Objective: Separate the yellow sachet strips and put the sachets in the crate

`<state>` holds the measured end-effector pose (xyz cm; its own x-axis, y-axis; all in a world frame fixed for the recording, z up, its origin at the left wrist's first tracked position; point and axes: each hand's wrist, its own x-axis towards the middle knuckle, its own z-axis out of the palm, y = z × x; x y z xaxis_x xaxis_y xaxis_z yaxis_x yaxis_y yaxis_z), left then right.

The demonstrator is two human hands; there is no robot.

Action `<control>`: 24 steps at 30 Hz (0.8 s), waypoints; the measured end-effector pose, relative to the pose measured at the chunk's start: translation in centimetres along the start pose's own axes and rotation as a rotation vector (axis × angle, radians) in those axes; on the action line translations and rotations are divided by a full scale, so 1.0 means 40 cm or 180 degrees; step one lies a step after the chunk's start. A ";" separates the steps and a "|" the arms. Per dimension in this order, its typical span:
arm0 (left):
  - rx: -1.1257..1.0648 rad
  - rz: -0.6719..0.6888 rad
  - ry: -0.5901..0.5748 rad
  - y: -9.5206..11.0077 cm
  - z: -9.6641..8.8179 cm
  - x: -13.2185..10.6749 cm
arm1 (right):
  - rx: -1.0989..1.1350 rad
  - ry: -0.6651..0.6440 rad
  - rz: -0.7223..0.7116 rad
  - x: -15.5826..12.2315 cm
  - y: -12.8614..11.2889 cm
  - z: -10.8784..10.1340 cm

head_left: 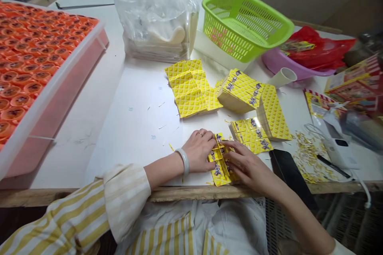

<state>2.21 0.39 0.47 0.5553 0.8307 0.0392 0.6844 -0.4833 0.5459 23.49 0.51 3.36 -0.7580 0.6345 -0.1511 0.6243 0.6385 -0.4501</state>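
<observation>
A small yellow printed card sheet [220, 170] with dark cartoon figures and fold lines lies near the table's front edge. My left hand [199, 152], with a ring and a pale bangle at the wrist, is closed on its left side. From the right, my right hand [249, 165] has its bent fingers on the same sheet; some fingertips are hidden against it. Just beyond my right hand sits a stack of similar yellow cards [253, 135]. Behind it are a taller card stack [239, 91], a leaning stack [273, 115] and patterned yellow sheets [191, 91].
A translucent tray [74, 75] of orange cups stands at the left. Towards the back are a plastic bag [158, 24], a green basket [248, 20] and a purple basin [296, 63]. A black phone [289, 171], yellow scraps [311, 159] and a white device [341, 153] lie right.
</observation>
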 end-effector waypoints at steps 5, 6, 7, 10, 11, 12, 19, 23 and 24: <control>0.0233 -0.0005 0.0044 0.019 0.002 -0.008 | 0.0084 0.0162 -0.0011 -0.003 0.001 0.018; 0.0314 0.0072 0.0056 0.024 0.002 -0.011 | 0.0041 0.0183 -0.0033 -0.004 0.000 0.021; 0.0397 0.0178 0.0060 0.028 0.003 -0.014 | -0.0001 0.0203 -0.0046 -0.005 -0.001 0.023; 0.0543 0.0522 0.0074 0.034 0.007 -0.025 | -0.0003 0.0236 -0.0040 -0.009 -0.001 0.023; 0.0563 0.0608 0.0084 0.032 0.009 -0.030 | 0.0041 0.0238 -0.0039 -0.011 0.000 0.023; 0.0581 0.0678 0.0092 0.028 0.012 -0.033 | 0.0089 0.0239 -0.0037 -0.012 0.001 0.024; 0.0862 0.0861 0.0293 0.011 0.037 -0.034 | 0.0075 0.0426 -0.0160 -0.008 0.004 0.038; 0.1140 0.0947 0.0463 0.029 0.051 -0.028 | 0.0119 0.0368 -0.0170 -0.005 -0.002 0.040; 0.1211 0.0930 0.0476 0.035 0.055 -0.028 | 0.0154 0.0375 -0.0158 -0.006 -0.002 0.043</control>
<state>3.56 -1.84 -0.66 0.6948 0.6626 0.2796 0.6496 -0.7450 0.1513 23.29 -0.44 1.94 -0.7585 0.6512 -0.0244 0.5744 0.6505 -0.4969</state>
